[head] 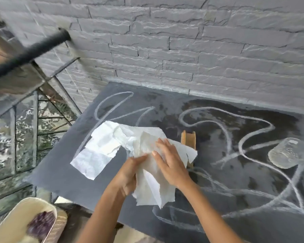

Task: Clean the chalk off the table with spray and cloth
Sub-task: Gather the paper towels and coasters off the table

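Gripping the crumpled white paper cloth (112, 144) from beneath, the left hand (128, 174) curls round its near end above the dark slate table (60, 172). The right hand (168, 163) lies on top, fingers seemingly straight. Far-left, the cloth's loose end spreads over white chalk lines (226, 130).

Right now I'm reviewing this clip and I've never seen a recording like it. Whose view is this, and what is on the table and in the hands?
There is no machine here. A person wears one camera on the head, and it looks down at their own hands. The left hand grips a white cloth, and the right hand lies on it with fingers straight. Below is a dark table covered in chalk lines. A glass and a small wooden object also sit on it. No spray bottle shows.
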